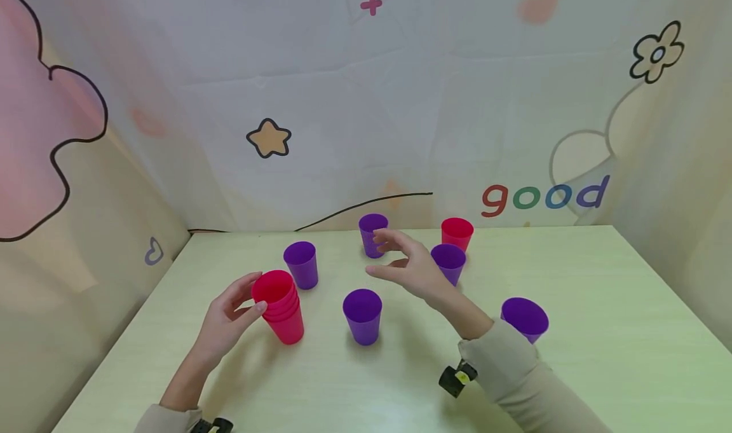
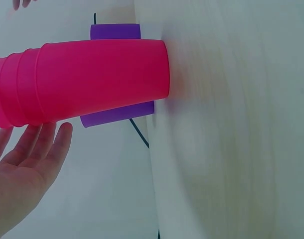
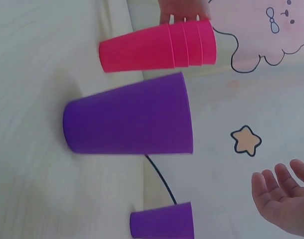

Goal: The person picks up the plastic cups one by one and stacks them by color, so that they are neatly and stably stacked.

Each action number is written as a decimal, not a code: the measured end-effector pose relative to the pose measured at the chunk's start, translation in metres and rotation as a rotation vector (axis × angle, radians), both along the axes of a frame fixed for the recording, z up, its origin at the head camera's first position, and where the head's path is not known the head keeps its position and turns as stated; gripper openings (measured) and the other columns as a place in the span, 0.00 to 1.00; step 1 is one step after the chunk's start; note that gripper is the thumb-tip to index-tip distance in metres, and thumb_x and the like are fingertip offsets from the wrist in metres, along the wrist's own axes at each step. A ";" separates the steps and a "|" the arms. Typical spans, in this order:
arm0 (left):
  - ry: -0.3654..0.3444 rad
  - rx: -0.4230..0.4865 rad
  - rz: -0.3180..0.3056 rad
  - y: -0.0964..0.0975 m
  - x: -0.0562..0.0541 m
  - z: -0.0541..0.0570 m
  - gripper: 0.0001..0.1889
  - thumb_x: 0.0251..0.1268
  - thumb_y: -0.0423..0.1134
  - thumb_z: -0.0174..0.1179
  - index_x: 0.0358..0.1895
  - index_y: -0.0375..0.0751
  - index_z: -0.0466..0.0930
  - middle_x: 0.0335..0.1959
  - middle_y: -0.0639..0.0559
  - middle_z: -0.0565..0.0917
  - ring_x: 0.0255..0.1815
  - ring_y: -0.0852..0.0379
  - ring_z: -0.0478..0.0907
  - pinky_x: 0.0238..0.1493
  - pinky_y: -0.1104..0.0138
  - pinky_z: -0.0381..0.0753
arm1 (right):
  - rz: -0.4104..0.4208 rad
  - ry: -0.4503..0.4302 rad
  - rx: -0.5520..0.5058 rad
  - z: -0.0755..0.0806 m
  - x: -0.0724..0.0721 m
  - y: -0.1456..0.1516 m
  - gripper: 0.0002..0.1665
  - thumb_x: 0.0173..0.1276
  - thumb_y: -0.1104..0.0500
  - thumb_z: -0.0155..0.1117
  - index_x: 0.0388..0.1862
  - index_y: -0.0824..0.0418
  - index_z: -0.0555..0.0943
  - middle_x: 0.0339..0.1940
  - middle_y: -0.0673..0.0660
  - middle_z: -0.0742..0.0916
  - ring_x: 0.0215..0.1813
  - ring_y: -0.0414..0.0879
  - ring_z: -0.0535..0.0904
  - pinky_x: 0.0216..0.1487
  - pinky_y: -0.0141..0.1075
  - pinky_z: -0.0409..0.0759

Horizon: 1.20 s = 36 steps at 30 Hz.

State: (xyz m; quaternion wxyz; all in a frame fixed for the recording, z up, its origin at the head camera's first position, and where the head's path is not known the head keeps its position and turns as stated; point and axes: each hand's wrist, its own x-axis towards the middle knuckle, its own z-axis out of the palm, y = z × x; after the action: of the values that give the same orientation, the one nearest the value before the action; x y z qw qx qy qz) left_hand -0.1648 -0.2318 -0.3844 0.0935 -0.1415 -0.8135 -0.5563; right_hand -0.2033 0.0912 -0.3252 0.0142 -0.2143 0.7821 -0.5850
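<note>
Near the left side of the table, a stack of several pinkish-red plastic cups stands upright, nested, with open rims upward. My left hand grips its upper part, thumb in front and fingers at the far side. In the left wrist view the fingertips touch the stack. My right hand hovers above the table with fingers parted, holding nothing. Closest around it are a purple cup behind, a second purple cup partly hidden by the hand, and a third purple cup in front.
Another purple cup stands behind the red stack. At the right, one more purple cup is partly covered by the right sleeve. A single red cup is at the back. A printed curtain hangs behind the pale table.
</note>
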 end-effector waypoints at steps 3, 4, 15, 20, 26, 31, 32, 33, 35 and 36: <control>-0.004 -0.005 0.002 0.000 0.000 0.000 0.27 0.61 0.33 0.58 0.63 0.35 0.63 0.53 0.43 0.72 0.48 0.66 0.72 0.43 0.72 0.77 | -0.020 0.007 0.006 0.001 -0.002 0.010 0.34 0.57 0.59 0.67 0.62 0.60 0.67 0.56 0.58 0.75 0.57 0.51 0.70 0.53 0.45 0.71; -0.007 -0.004 0.004 -0.001 0.000 0.000 0.27 0.60 0.33 0.58 0.63 0.35 0.63 0.53 0.44 0.73 0.47 0.66 0.72 0.43 0.71 0.77 | -0.026 0.011 0.009 0.001 -0.002 0.013 0.34 0.57 0.59 0.67 0.62 0.60 0.67 0.56 0.57 0.75 0.57 0.51 0.70 0.53 0.45 0.71; -0.007 -0.001 0.010 0.001 0.002 0.002 0.26 0.61 0.32 0.58 0.62 0.35 0.63 0.52 0.39 0.73 0.46 0.66 0.72 0.42 0.72 0.77 | -0.089 0.047 0.051 0.011 0.005 0.056 0.33 0.58 0.59 0.65 0.61 0.62 0.67 0.56 0.59 0.75 0.56 0.52 0.70 0.54 0.45 0.70; -0.017 -0.009 0.018 0.001 0.001 0.001 0.26 0.61 0.33 0.58 0.63 0.36 0.63 0.51 0.47 0.73 0.47 0.66 0.72 0.42 0.72 0.77 | -0.111 0.048 0.087 0.017 0.011 0.079 0.34 0.60 0.58 0.64 0.64 0.63 0.64 0.57 0.61 0.74 0.57 0.54 0.70 0.57 0.50 0.68; -0.009 -0.016 0.010 -0.001 0.000 0.000 0.26 0.61 0.34 0.58 0.62 0.36 0.64 0.49 0.52 0.74 0.47 0.66 0.72 0.42 0.71 0.77 | -0.133 0.067 0.157 0.023 0.015 0.104 0.34 0.61 0.57 0.63 0.64 0.61 0.64 0.56 0.60 0.74 0.57 0.55 0.70 0.54 0.47 0.71; -0.011 -0.027 0.019 -0.001 0.000 0.001 0.25 0.61 0.35 0.58 0.61 0.36 0.64 0.50 0.50 0.74 0.47 0.66 0.72 0.42 0.71 0.77 | -0.136 0.072 0.188 0.028 0.015 0.124 0.34 0.62 0.57 0.63 0.65 0.62 0.63 0.57 0.59 0.73 0.56 0.53 0.70 0.48 0.36 0.75; -0.012 -0.029 0.021 -0.001 0.000 0.002 0.25 0.61 0.35 0.58 0.61 0.36 0.65 0.50 0.49 0.74 0.47 0.66 0.72 0.42 0.71 0.77 | -0.134 0.077 0.195 0.028 0.014 0.127 0.34 0.62 0.57 0.63 0.65 0.62 0.63 0.58 0.60 0.72 0.56 0.53 0.70 0.47 0.35 0.76; -0.013 -0.031 0.023 -0.001 0.000 0.002 0.25 0.61 0.35 0.58 0.61 0.36 0.65 0.50 0.48 0.74 0.47 0.66 0.72 0.42 0.71 0.77 | -0.132 0.086 0.208 0.029 0.013 0.131 0.34 0.62 0.57 0.63 0.65 0.63 0.63 0.58 0.60 0.72 0.56 0.53 0.70 0.47 0.34 0.76; -0.013 -0.034 0.025 0.000 0.000 0.003 0.25 0.61 0.35 0.58 0.61 0.36 0.65 0.50 0.47 0.74 0.47 0.65 0.72 0.42 0.71 0.77 | -0.129 0.105 0.234 0.029 0.010 0.137 0.34 0.62 0.57 0.63 0.65 0.63 0.63 0.58 0.60 0.72 0.56 0.52 0.71 0.47 0.31 0.75; -0.012 -0.035 0.025 0.000 0.001 0.003 0.25 0.61 0.35 0.58 0.61 0.36 0.65 0.50 0.46 0.74 0.46 0.65 0.72 0.42 0.71 0.77 | -0.127 0.113 0.245 0.029 0.008 0.141 0.34 0.62 0.57 0.63 0.64 0.63 0.63 0.58 0.61 0.72 0.55 0.52 0.71 0.47 0.30 0.75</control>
State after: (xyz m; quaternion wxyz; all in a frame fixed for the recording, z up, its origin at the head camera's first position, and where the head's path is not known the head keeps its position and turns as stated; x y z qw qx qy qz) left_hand -0.1642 -0.2321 -0.3813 0.0929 -0.1293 -0.8254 -0.5416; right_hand -0.1952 0.2320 -0.2959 -0.0406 -0.1937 0.8591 -0.4720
